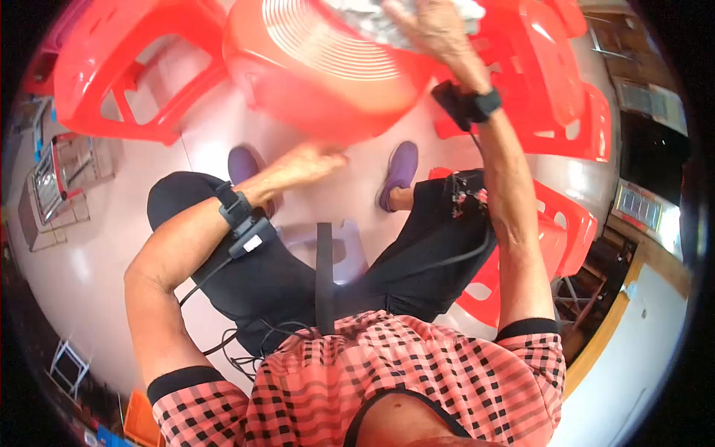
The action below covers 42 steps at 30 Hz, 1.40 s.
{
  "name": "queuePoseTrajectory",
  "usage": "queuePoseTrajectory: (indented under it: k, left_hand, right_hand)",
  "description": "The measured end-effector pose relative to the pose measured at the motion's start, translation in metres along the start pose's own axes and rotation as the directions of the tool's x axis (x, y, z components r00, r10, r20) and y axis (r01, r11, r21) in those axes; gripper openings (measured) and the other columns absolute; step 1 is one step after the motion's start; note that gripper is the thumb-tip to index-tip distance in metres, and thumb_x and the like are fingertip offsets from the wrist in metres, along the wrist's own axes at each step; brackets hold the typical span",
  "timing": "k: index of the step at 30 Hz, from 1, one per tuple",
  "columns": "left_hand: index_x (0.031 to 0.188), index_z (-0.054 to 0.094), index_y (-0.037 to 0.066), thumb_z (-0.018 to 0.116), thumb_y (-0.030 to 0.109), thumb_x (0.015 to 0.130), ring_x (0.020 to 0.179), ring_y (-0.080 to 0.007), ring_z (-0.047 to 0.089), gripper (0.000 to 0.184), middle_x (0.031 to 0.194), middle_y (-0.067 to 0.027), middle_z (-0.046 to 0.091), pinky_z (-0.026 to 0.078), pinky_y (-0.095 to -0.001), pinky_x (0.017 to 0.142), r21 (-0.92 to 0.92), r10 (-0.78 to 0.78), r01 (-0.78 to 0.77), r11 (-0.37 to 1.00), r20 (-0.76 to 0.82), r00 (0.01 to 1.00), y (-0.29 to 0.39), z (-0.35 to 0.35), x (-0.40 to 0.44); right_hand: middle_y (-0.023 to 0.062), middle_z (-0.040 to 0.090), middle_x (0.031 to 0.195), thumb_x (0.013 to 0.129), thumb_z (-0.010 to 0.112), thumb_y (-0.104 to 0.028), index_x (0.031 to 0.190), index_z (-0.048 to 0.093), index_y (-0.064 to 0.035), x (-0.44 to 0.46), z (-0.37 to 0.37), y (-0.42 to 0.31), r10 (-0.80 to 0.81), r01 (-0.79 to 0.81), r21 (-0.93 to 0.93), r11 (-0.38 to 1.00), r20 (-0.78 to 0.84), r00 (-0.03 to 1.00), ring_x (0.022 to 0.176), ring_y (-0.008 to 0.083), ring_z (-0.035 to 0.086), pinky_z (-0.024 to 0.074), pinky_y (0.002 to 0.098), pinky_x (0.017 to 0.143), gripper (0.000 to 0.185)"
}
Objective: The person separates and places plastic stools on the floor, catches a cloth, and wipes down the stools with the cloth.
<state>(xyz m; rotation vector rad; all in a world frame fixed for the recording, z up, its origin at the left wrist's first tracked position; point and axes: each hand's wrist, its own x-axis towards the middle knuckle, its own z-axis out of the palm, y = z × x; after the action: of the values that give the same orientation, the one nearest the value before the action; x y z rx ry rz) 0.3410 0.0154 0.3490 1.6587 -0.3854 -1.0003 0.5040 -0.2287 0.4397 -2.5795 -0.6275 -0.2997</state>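
A red plastic seat [298,82] with a pattern of pale concentric rings stands in front of me at the top of the view, smeared by motion. Over its upper right part my right hand [432,26] presses on a crumpled whitish-grey cloth [372,22]. The top edge of the view cuts off part of the hand and the cloth. My left hand [309,162] is just below the seat's near edge, above the floor, its fingers blurred. Whether it touches the seat I cannot tell.
Red plastic chairs stand at the left [82,82], with more red chairs [547,67] at the right. Beneath me is a pale stool [346,249]. A metal-framed rack [52,182] stands at far left. Cables [238,339] hang by my left side. A white tabletop [633,357] lies at lower right.
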Motion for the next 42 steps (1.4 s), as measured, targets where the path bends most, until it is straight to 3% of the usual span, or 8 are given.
queuePoseTrajectory:
  k: [2,3,4,11,15,23,33,42]
  left_hand:
    - [0.113,0.06,-0.002,0.051,0.034,0.092,0.107,-0.0284,0.059,0.042,0.112,-0.0185,0.064,0.047,-0.038,0.091,-0.034,-0.121,0.121,0.992,0.01,0.993,-0.027,-0.019,0.008]
    - [0.115,0.059,0.001,0.053,0.034,0.091,0.104,-0.0268,0.06,0.041,0.112,-0.0178,0.064,0.048,-0.0362,0.089,-0.233,-0.551,0.524,0.819,-0.061,0.833,-0.055,-0.027,0.015]
    - [0.119,0.056,0.002,0.053,0.036,0.09,0.101,-0.0263,0.06,0.045,0.111,-0.0167,0.063,0.048,-0.0367,0.089,-0.615,-0.289,0.127,0.778,-0.172,0.942,-0.072,-0.028,0.004]
    - [0.136,0.044,0.008,0.042,0.053,0.094,0.118,-0.031,0.053,0.061,0.131,-0.0141,0.052,0.04,-0.0472,0.102,-0.891,-0.299,-0.34,0.3,-0.426,0.854,0.028,-0.052,-0.008]
    - [0.138,0.043,0.013,0.036,0.064,0.094,0.124,-0.026,0.05,0.068,0.135,-0.0058,0.051,0.044,-0.0483,0.099,-0.824,-0.002,-0.413,0.388,-0.449,0.893,0.016,-0.045,-0.004]
    - [0.134,0.047,0.009,0.037,0.064,0.095,0.117,-0.0265,0.056,0.068,0.132,-0.0101,0.054,0.048,-0.0456,0.095,-0.857,0.012,-0.239,0.456,-0.262,0.965,0.03,-0.018,-0.06]
    - [0.133,0.047,0.008,0.04,0.06,0.096,0.115,-0.0238,0.058,0.064,0.128,-0.0127,0.058,0.048,-0.0482,0.098,-0.849,-0.007,-0.306,0.431,-0.342,0.94,0.016,-0.008,-0.059]
    - [0.132,0.044,0.01,0.046,0.058,0.095,0.103,-0.0174,0.06,0.061,0.122,-0.0076,0.058,0.048,-0.0413,0.095,-0.878,-0.001,-0.355,0.322,-0.376,0.927,0.017,-0.002,-0.056]
  right_hand:
    - [0.0205,0.057,0.12,0.082,0.064,-0.029,0.123,0.059,-0.0082,-0.02,0.003,-0.011,0.021,-0.02,-0.035,0.999,0.036,0.999,0.106,0.0373,0.057,0.0446,0.0438,0.093,0.046]
    - [0.0201,0.055,0.121,0.081,0.066,-0.039,0.123,0.059,-0.011,-0.028,0.012,-0.013,0.071,-0.069,-0.051,0.996,0.041,0.997,0.105,0.0388,0.057,0.0473,0.0459,0.089,0.051]
    - [0.0197,0.053,0.122,0.079,0.068,-0.048,0.123,0.059,-0.0139,-0.032,0.019,-0.012,0.117,-0.115,-0.074,0.991,0.022,0.993,0.104,0.0402,0.058,0.05,0.0479,0.085,0.057]
    - [0.0126,0.058,0.106,0.063,0.079,-0.05,0.106,0.067,-0.0216,-0.085,0.025,-0.137,0.086,-0.107,-0.113,0.988,-0.18,0.98,0.096,0.0319,0.061,0.0535,0.0448,0.077,0.053]
    - [0.0135,0.056,0.103,0.061,0.08,-0.043,0.104,0.065,-0.0169,-0.104,0.012,-0.183,0.079,-0.092,-0.09,0.992,-0.137,0.987,0.093,0.0323,0.059,0.0512,0.0449,0.077,0.052]
    - [0.0135,0.058,0.101,0.066,0.077,-0.032,0.103,0.065,-0.0146,-0.149,-0.037,-0.177,-0.023,0.024,0.013,1.0,-0.071,0.997,0.093,0.0309,0.061,0.0513,0.0425,0.079,0.043]
    - [0.0207,0.057,0.111,0.076,0.072,-0.037,0.117,0.061,-0.0083,-0.122,-0.074,-0.023,0.402,-0.442,-0.203,0.874,-0.211,0.891,0.102,0.0402,0.056,0.0487,0.0489,0.087,0.051]
    - [0.0289,0.052,0.127,0.087,0.051,-0.05,0.13,0.052,-0.0075,0.002,-0.034,0.007,0.684,-0.614,-0.39,0.686,0.059,0.727,0.118,0.0486,0.048,0.0415,0.0584,0.095,0.061]
